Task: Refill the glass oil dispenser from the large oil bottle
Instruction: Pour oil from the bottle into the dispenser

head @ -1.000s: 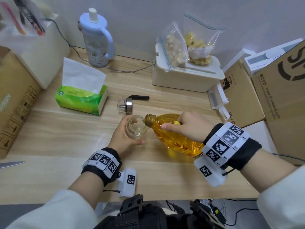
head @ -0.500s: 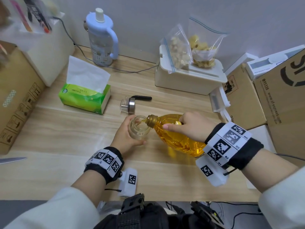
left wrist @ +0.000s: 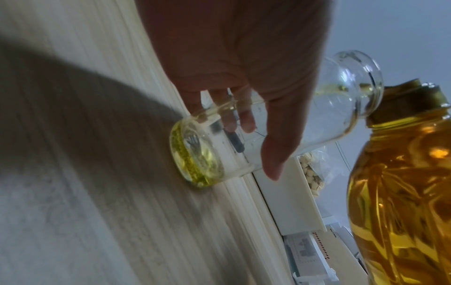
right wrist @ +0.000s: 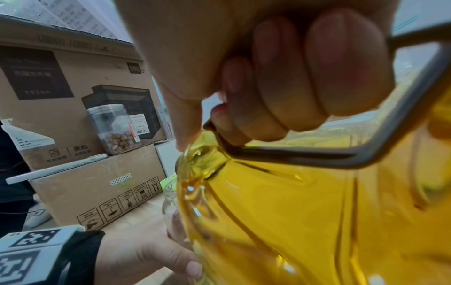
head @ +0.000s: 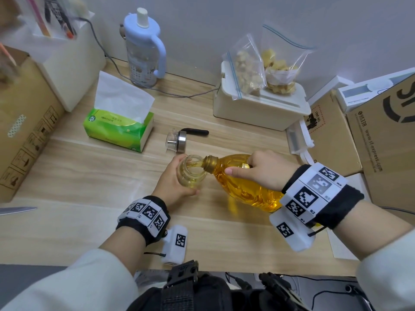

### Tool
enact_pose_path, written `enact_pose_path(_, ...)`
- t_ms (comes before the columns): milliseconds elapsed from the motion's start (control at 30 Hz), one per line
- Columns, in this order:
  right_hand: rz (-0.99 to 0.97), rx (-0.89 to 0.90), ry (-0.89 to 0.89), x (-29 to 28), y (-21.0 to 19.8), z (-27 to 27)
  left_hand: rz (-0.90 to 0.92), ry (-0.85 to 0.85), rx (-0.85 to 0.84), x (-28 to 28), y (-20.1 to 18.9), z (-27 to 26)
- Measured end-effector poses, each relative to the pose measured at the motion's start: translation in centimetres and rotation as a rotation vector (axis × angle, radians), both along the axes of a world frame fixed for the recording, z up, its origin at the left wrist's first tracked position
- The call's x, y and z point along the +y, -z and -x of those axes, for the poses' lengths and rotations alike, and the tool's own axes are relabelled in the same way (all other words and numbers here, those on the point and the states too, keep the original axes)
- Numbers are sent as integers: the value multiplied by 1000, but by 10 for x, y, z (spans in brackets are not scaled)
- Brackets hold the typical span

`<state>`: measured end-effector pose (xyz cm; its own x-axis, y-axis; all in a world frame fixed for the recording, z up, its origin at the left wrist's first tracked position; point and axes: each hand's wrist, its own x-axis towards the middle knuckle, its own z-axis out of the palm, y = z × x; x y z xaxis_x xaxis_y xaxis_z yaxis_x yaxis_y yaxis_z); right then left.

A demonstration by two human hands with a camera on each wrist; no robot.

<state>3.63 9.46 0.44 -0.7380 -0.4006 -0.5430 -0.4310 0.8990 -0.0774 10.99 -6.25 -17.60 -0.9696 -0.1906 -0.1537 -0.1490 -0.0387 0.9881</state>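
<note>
The clear glass oil dispenser (head: 192, 173) (left wrist: 280, 123) stands on the wooden table with its top off. My left hand (head: 174, 182) (left wrist: 244, 63) grips its body, thumb in front. A thin layer of yellow oil lies at its bottom. The large oil bottle (head: 244, 185) (left wrist: 400, 183) (right wrist: 305, 212) is tilted with its open gold neck at the dispenser's rim, and a thin stream of oil runs in. My right hand (head: 262, 171) (right wrist: 280, 77) grips the bottle by its handle (right wrist: 366, 150). The dispenser's metal cap with black lever (head: 179, 141) lies on the table behind.
A green tissue box (head: 119, 124) sits at the left, a blue kettle (head: 143, 48) at the back, a white container (head: 258, 108) with snack bags behind the cap. Cardboard boxes (head: 381, 142) stand at the right and left edges. A knife blade (head: 15, 209) pokes in at the left.
The bottle has tipped further, its neck has reached the dispenser's rim, and oil now streams in and pools at the bottom. Both hands keep their holds.
</note>
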Motion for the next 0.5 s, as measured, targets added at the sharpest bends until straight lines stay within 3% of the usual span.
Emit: enact_pose_path(500, -31, 0, -13, -2, -1, -2, -1, -11, 12, 0, 3, 1)
